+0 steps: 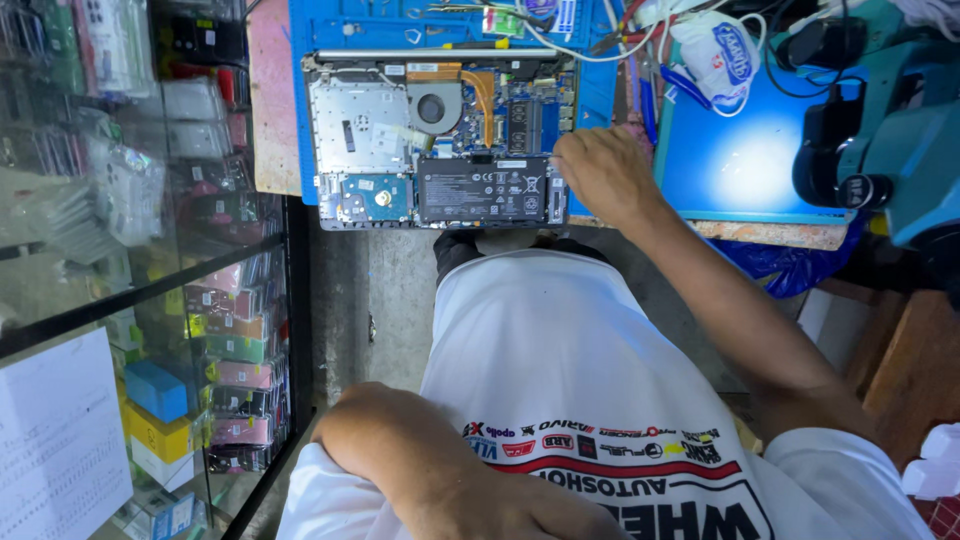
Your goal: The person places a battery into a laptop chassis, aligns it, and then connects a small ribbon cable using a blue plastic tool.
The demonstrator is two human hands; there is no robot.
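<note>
Opened laptop (pixel 440 135) apparently under right hand (pixel 600 175)

The work mat (pixel 300 120) is bright blue. The opened laptop (pixel 440 135) shows a silver-grey inner frame, a black battery (pixel 483 190), a black fan (pixel 432 108) and a copper-coloured heat pipe (pixel 484 88). The shirt (pixel 560 360) is white (multicoloured logos, one red stripe). The microscope (pixel 900 140) is teal with black fittings.
</note>
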